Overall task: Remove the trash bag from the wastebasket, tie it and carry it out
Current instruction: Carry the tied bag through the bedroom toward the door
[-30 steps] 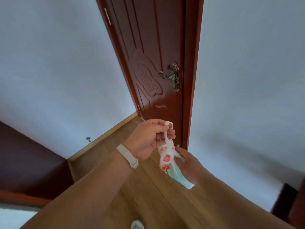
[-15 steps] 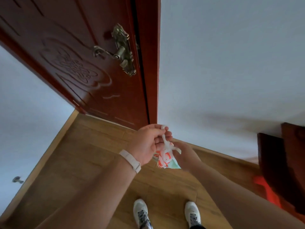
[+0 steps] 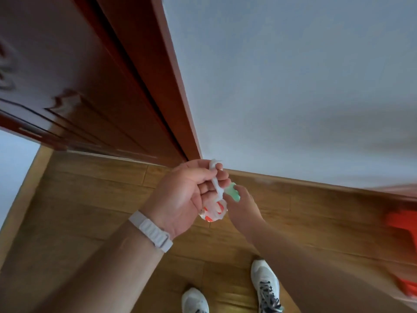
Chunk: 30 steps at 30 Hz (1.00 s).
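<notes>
A small white trash bag (image 3: 214, 211) with red-orange print and a pale green part hangs between my hands at waist height. My left hand (image 3: 187, 195), with a white wristband, pinches the bag's twisted white top strip between thumb and fingers. My right hand (image 3: 241, 204) grips the bag from the right at its green part. Most of the bag's body is hidden behind my hands. No wastebasket is in view.
A dark red wooden door (image 3: 74, 91) and its frame (image 3: 167, 82) fill the upper left, shut against a white wall (image 3: 293, 86). The wooden floor (image 3: 90, 199) lies below, with my white shoes (image 3: 266, 288) on it. A blurred red-orange object (image 3: 404, 227) sits at the right edge.
My view has swung down and right, so the door handle has left the frame and the door looms closer. Both hands still hold the bag, with the green part now showing at my right fingers.
</notes>
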Motion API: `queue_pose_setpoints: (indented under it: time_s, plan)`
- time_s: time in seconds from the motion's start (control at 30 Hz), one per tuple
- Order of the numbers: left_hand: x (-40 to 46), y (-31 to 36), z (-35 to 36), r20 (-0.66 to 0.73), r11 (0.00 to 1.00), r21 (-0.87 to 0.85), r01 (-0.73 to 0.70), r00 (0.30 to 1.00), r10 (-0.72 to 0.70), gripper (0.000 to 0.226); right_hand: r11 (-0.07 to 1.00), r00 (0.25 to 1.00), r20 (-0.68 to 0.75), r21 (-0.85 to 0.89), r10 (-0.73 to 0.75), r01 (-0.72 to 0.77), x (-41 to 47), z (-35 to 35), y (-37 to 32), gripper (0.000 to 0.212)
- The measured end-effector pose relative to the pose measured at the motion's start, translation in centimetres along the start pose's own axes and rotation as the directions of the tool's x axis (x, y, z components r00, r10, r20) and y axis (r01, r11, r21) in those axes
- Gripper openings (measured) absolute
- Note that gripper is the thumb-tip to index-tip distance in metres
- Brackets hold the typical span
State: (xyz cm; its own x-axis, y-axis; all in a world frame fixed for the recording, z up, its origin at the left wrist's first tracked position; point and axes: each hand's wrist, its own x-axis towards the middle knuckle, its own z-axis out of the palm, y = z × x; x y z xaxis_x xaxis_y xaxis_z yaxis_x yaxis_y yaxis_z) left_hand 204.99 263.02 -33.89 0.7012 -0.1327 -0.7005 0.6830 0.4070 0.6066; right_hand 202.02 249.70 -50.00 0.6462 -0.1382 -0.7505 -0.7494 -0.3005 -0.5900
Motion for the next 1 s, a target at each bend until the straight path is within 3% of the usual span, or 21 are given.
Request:
queue_pose_setpoints:
  time_s: [0.47,0.63,1.0]
  plan:
    - [16.6,-10.4,-4.1,-0.118,0.992,0.05,0.119,0.987,-0.112,0.02,0.982,0.998,-0.065,-0.188,0.015,-0.027,15.2,1.9,10.3,0.057]
    - [20.0,-12.2,-3.3,-0.19,0.994,-0.002,0.11,0.976,-0.108,0.016,0.979,1.0,-0.031,-0.206,-0.006,-0.001,18.0,2.1,11.4,0.061]
    - [24.6,-14.1,-4.4,-0.18,0.941,0.321,0.104,0.982,-0.048,0.029,0.953,0.996,0.073,-0.294,-0.055,0.075,19.3,-0.1,11.6,0.057]
